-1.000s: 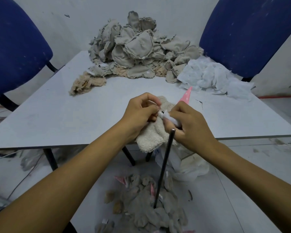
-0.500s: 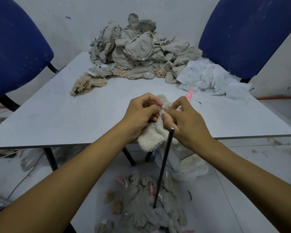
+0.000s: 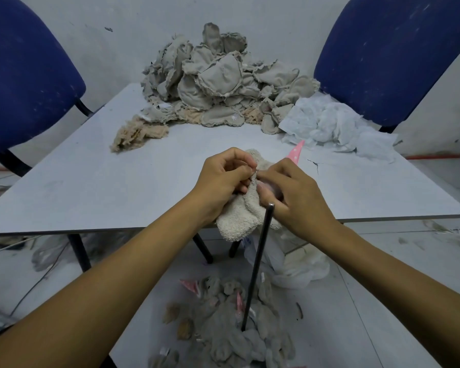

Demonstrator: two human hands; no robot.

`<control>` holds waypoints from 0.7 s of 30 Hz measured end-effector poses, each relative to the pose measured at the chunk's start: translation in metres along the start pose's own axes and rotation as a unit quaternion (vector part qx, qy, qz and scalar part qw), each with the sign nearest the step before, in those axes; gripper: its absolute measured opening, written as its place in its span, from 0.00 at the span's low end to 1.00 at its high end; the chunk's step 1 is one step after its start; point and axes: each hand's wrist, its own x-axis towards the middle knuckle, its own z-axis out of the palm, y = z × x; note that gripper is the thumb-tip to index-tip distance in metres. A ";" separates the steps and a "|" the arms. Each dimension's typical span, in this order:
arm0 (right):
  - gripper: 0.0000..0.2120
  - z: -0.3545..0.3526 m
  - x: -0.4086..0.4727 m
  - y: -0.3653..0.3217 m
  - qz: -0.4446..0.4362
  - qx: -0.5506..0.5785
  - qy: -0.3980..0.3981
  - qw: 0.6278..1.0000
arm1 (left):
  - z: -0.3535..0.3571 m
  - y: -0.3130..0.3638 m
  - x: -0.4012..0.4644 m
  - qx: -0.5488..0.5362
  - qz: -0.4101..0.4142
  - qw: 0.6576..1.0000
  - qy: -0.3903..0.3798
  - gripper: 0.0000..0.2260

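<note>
Dim, flat, bluish indoor light; soft shadows; wide-angle bending at edges; slightly soft focus

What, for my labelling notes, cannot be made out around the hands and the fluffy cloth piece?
Head view: what the left hand and right hand pinch on the cream fluffy piece; curled fingers cover it.
Head view: the pink dotted piece, only its tip clear of the right hand.
Head view: the foot of the dark rod, buried in the floor pile, whose near part the bottom edge cuts off.
</note>
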 end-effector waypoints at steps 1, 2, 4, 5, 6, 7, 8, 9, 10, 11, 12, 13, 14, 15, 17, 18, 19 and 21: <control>0.14 -0.002 0.000 0.001 0.014 0.023 -0.002 1.000 | 0.000 0.000 0.000 -0.002 -0.001 1.000 0.003 0.11; 0.16 -0.004 0.000 0.003 0.029 0.046 -0.001 0.998 | 0.000 0.000 0.000 -0.003 -0.002 1.000 0.007 0.11; 0.14 -0.005 -0.001 0.005 0.017 0.041 0.025 0.999 | 0.000 0.000 0.000 -0.008 -0.002 1.000 0.012 0.11; 0.10 -0.003 -0.001 0.006 -0.002 0.024 0.044 0.999 | 0.000 0.000 -0.001 -0.009 -0.002 1.000 0.013 0.11; 0.07 -0.002 -0.001 0.006 -0.013 0.014 0.059 0.998 | 0.000 0.000 -0.001 -0.007 -0.001 1.000 0.013 0.11; 0.06 0.000 -0.001 0.007 -0.016 0.008 0.069 0.997 | 0.000 0.001 -0.001 -0.003 0.001 1.000 0.010 0.11; 0.07 0.001 -0.001 0.007 -0.017 0.002 0.075 0.997 | 0.000 0.001 -0.002 0.002 0.004 1.000 0.006 0.11; 0.09 0.002 0.000 0.007 -0.016 0.000 0.080 0.997 | 0.001 0.001 -0.002 0.006 0.007 1.000 0.003 0.11; 0.12 0.002 0.000 0.008 -0.005 0.011 0.082 0.997 | 0.001 0.002 -0.002 0.007 0.010 1.000 0.001 0.11; 0.15 -0.001 0.001 0.008 0.017 0.035 0.080 0.996 | 0.001 0.002 -0.003 0.007 0.011 1.000 0.002 0.11; 0.17 -0.004 0.001 0.007 0.042 0.069 0.072 0.994 | 0.001 0.002 -0.003 0.007 0.012 1.000 0.003 0.11; 0.17 -0.006 0.001 0.007 0.051 0.086 0.065 0.993 | 0.001 0.002 -0.002 0.008 0.014 1.000 0.004 0.12; 0.15 -0.006 0.001 0.006 0.037 0.080 0.061 0.994 | 0.002 0.002 -0.002 0.011 0.016 1.000 0.004 0.12; 0.12 -0.005 0.000 0.005 0.011 0.055 0.056 0.997 | 0.002 0.002 -0.002 0.014 0.017 1.000 0.004 0.12; 0.08 -0.001 -0.001 0.003 -0.018 0.019 0.043 0.999 | 0.001 0.001 -0.002 0.016 0.016 1.000 0.007 0.12; 0.08 0.000 -0.001 0.003 -0.016 0.011 0.035 0.999 | 0.000 0.001 -0.002 0.016 0.016 1.000 0.007 0.12; 0.09 0.001 -0.001 0.003 -0.014 0.005 0.028 0.999 | 0.000 0.001 -0.002 0.014 0.016 1.000 0.005 0.12; 0.10 0.000 0.001 0.004 0.001 0.008 0.032 0.999 | 0.000 0.000 -0.002 0.007 0.020 1.000 0.001 0.11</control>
